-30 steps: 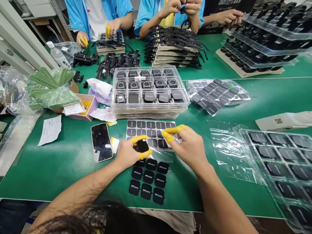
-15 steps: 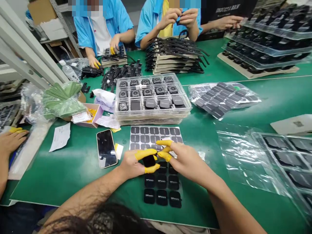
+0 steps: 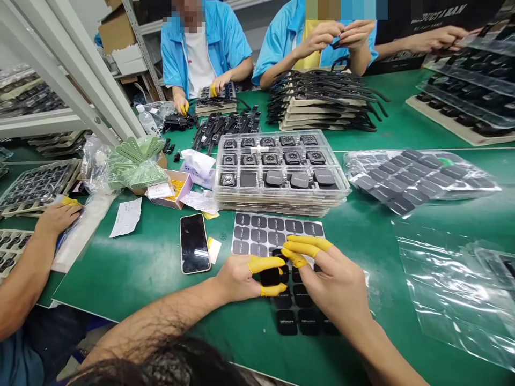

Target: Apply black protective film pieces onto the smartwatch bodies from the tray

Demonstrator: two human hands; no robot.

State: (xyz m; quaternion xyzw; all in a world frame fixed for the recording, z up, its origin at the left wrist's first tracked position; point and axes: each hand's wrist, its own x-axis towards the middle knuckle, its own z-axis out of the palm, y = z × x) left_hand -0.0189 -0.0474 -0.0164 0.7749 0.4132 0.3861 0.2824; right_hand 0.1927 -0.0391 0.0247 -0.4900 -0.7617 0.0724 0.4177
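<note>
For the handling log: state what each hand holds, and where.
The left hand pinches a black square pad by opposite edges; whether the right hand holds anything cannot be told.

Black square pads [image 3: 286, 321] half hidden under the left hand [image 3: 237, 279] and right hand [image 3: 333, 284]. Tiny print on the pad sheet [image 3: 277, 230] too small to read. Plastic tray [image 3: 497, 265] cut off at the right edge.

We're inside an electronics assembly workshop, folks — a long green-matted workbench [image 3: 132, 257], stacked clear trays of smartwatch bodies [image 3: 281, 201], piles of watch straps [image 3: 322, 102], matching blue jackets [image 3: 173, 59], yellow finger cots [image 3: 265, 264] — and metal shelving [image 3: 145, 43] behind!
</note>
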